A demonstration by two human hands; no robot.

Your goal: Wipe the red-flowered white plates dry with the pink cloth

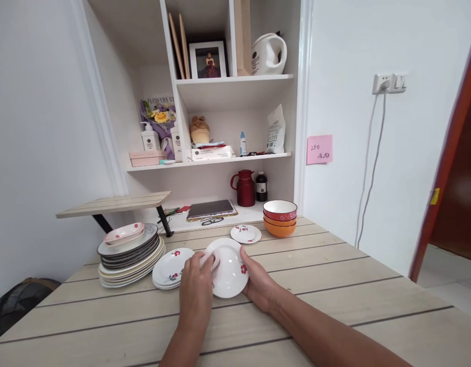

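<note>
My right hand grips the right rim of a white plate with red flowers, thumb on top and fingers underneath, the plate tilted toward me. My left hand is closed on a pale, pinkish-white cloth, pressed against the plate's left side; the fingers partly hide it, so its exact kind is unclear. Just left of that hand lies a short stack of matching flowered plates. Behind the held plate, a single flowered plate lies flat on the table.
A tall stack of mixed plates stands at the left, with a pink-spotted dish on top. Stacked bowls sit at the back right. Behind them are a red jug, a dark bottle and a laptop.
</note>
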